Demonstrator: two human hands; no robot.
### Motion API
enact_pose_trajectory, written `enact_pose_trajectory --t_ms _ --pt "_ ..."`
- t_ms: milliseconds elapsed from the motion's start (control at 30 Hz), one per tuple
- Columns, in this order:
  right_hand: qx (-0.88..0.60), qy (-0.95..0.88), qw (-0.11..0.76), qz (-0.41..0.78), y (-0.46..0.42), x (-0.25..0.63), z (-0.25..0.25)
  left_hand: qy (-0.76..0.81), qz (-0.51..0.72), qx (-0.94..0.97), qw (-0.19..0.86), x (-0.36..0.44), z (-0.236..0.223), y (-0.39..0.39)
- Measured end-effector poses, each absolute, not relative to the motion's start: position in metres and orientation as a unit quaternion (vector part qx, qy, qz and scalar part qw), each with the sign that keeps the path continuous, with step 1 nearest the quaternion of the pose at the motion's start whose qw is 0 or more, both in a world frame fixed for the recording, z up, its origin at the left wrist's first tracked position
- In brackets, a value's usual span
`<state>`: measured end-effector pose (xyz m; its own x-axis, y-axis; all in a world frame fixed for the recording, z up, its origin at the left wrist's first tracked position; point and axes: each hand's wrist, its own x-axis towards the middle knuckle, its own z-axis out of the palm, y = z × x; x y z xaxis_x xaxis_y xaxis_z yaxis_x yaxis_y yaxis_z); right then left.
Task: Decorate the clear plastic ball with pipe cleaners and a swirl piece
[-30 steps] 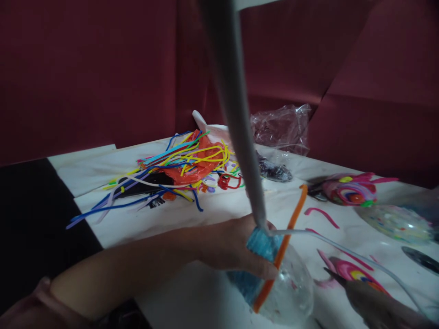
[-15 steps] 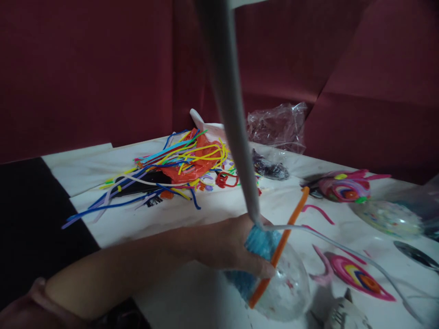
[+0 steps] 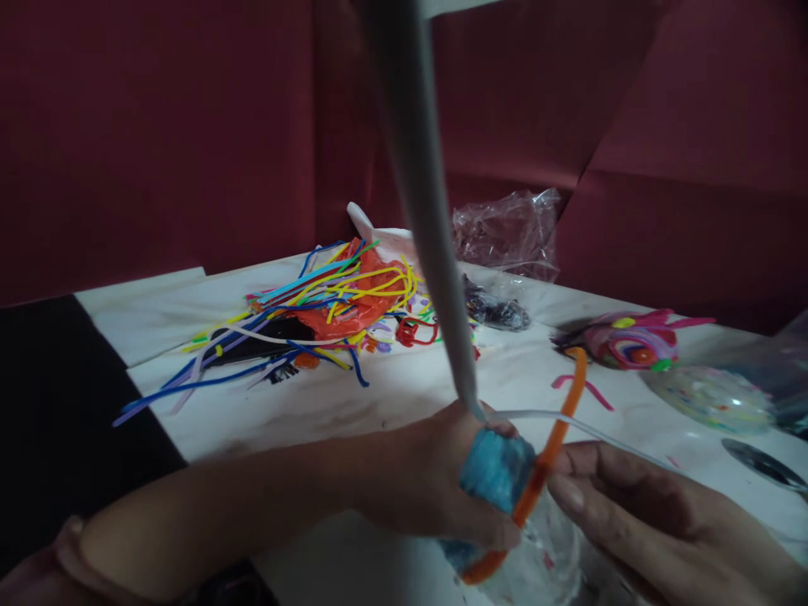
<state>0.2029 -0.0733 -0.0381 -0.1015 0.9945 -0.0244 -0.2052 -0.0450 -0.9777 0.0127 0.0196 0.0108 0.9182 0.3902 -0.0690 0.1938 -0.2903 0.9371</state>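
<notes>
Low in the view, my left hand (image 3: 435,484) is wrapped round a clear rounded plastic container (image 3: 549,547) with a blue band (image 3: 498,467) about it. An orange pipe cleaner (image 3: 559,429) lies slantwise across the container, its lower part under my left thumb and its upper end sticking up in a slight curve. From the right comes my right hand (image 3: 656,513), thumb and forefinger pinched at the middle of the pipe cleaner. Much of the container is hidden behind my hands and the pipe cleaner.
A grey rod (image 3: 422,194) with a white cord (image 3: 536,414) hangs close before me. Beyond lie a heap of coloured pipe cleaners (image 3: 316,295), a crumpled clear bag (image 3: 508,231), a pink decorated piece (image 3: 631,341), a speckled clear dome (image 3: 713,396) and a dark disc (image 3: 763,463).
My right hand has come in from the right and reached the orange pipe cleaner, which now bends more. The container has shifted slightly down and right in my left hand.
</notes>
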Motion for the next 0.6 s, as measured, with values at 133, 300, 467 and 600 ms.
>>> enact_pose_trajectory --t_ms 133,300,467,600 --pt "-0.434 -0.443 0.537 0.572 -0.067 0.188 -0.021 0.209 0.097 0.797 0.558 0.014 0.008 0.018" --pt "-0.425 -0.469 0.536 0.559 -0.069 0.193 -0.024 0.193 0.092 0.794 0.57 0.013 0.006 0.019" --pt "-0.404 -0.462 0.555 0.562 -0.067 0.196 -0.03 0.205 0.09 0.815 0.535 0.013 0.01 0.02" --pt "-0.442 -0.429 0.578 0.535 -0.068 0.189 -0.028 0.22 0.079 0.811 0.537 0.014 0.012 0.019"
